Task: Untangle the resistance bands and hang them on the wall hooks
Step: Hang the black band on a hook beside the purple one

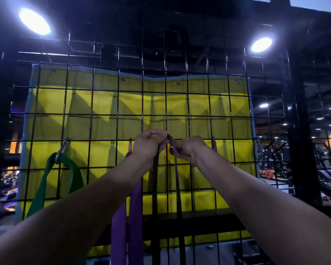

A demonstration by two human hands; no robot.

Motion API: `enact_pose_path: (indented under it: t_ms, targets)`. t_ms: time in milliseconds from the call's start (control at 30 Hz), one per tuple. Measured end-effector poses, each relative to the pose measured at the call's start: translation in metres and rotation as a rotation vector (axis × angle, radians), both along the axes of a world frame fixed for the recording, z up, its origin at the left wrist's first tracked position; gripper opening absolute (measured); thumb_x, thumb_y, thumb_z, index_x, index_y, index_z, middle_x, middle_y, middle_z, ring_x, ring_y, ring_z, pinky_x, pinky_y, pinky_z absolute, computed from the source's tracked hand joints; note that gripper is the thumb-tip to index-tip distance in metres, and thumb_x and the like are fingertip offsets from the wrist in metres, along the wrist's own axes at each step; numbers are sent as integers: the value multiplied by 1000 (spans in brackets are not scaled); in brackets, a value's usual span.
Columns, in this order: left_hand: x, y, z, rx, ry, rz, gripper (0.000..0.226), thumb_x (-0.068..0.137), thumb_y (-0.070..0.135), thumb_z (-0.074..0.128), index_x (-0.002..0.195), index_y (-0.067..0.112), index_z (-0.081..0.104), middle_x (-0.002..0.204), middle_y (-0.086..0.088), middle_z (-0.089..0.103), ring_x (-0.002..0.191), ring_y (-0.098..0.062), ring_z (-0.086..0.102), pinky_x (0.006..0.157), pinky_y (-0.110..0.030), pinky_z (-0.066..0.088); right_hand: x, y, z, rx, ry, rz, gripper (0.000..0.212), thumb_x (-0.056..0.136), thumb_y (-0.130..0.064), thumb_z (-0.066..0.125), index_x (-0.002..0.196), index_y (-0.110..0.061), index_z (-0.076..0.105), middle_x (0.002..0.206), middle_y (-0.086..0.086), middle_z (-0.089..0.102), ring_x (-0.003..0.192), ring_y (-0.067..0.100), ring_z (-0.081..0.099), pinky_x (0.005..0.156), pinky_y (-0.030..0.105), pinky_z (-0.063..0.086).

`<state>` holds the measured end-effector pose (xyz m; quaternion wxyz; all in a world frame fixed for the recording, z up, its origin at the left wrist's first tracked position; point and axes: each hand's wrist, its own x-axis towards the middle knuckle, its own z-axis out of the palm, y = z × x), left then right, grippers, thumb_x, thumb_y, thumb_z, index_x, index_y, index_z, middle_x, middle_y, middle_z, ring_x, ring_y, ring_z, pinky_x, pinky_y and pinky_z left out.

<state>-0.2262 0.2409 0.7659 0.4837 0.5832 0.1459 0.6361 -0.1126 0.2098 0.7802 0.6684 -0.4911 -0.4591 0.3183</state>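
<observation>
- My left hand: raised to the grid, fingers curled, pinching the top of the dark band at the middle of the panel.
- My right hand: just beside the left, fingers curled round the same band's loop and the red clip; the two hands almost touch.
- Dark band: a thin loop, its top held between my hands at the red clip; two strands hang straight down in front of the grid. Whether it is already through the clip I cannot tell.
- Purple band: wide, hanging from an orange clip just left of my left wrist; partly hidden behind my left forearm, its two strands running down to the lower edge.
- Green band: wide, hanging from a silver clip at the left of the grid, well apart from my hands.
- Bare clip: on the grid to the right of my right hand, carrying no band.
- Grid: black wire, upright, with a yellow mat behind it.
- Lamps: two bright ones overhead, left and right.
</observation>
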Motion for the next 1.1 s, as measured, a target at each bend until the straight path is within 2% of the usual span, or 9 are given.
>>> enact_pose_path:
  t_ms: [133, 200, 333, 433, 500, 667, 833, 933, 1100]
  targets:
    - [2, 1, -1, 37, 95, 117, 11, 89, 10, 59, 79, 15, 60, 83, -5, 66, 68, -8, 61, 45, -15, 40, 1, 2, 0, 1, 21, 19, 17, 82, -11, 70, 82, 1, 58, 66, 11, 59, 45, 13, 57, 35, 16, 47]
    - [2, 2, -1, 100, 171, 217, 13, 89, 12, 61, 76, 17, 59, 83, 0, 65, 68, -8, 58, 46, -17, 39, 1, 3, 1, -10, 26, 12, 16, 83, -12, 68, 82, 1, 58, 59, 10, 59, 39, 12, 56, 35, 17, 47]
    - [-7, 3, 2, 317, 296, 382, 7, 86, 15, 64, 80, 12, 63, 71, 6, 58, 67, -6, 53, 50, -7, 44, 1, 1, 3, -50, 61, 85, 29, 90, -13, 59, 65, -2, 49, 28, 0, 49, 23, 6, 47, 35, 15, 43]
    - [-15, 7, 2, 400, 436, 499, 11, 86, 21, 65, 86, 10, 67, 73, 2, 60, 70, -10, 53, 62, -19, 43, 2, 1, 4, -78, 20, 87, 28, 89, -16, 60, 66, -2, 50, 31, 1, 51, 27, 7, 50, 43, 17, 47]
    - [-18, 7, 5, 438, 510, 531, 15, 87, 21, 63, 88, 7, 69, 83, -6, 66, 79, -14, 58, 71, -24, 43, 3, -1, 5, -106, -31, 81, 25, 87, -18, 62, 69, -3, 53, 39, 3, 57, 34, 9, 55, 48, 17, 49]
    - [-14, 3, 20, 704, 692, 743, 19, 90, 21, 58, 96, 8, 71, 97, -9, 69, 85, -18, 58, 71, -25, 40, 7, -9, 11, -146, -45, 127, 26, 92, -12, 55, 68, -2, 52, 32, 2, 54, 27, 7, 53, 34, 15, 46]
    - [-16, 9, 21, 703, 821, 731, 21, 93, 21, 54, 98, 6, 68, 97, -12, 68, 86, -21, 59, 72, -28, 43, 8, -14, 15, -190, -116, 149, 24, 91, -13, 56, 70, -2, 53, 53, 5, 59, 46, 13, 59, 39, 15, 46]
    - [-17, 11, 19, 723, 789, 706, 21, 93, 22, 53, 103, 8, 66, 105, -11, 62, 90, -18, 54, 74, -27, 39, 7, -12, 16, -198, -119, 120, 24, 89, -14, 58, 70, 0, 53, 37, 4, 58, 31, 9, 57, 39, 15, 47]
    - [-20, 8, 10, 721, 762, 602, 21, 92, 21, 55, 106, 10, 66, 102, -5, 57, 94, -16, 51, 81, -27, 39, 9, -7, 16, -178, -92, 122, 21, 90, -9, 57, 71, 1, 54, 35, 5, 56, 30, 9, 56, 36, 16, 48]
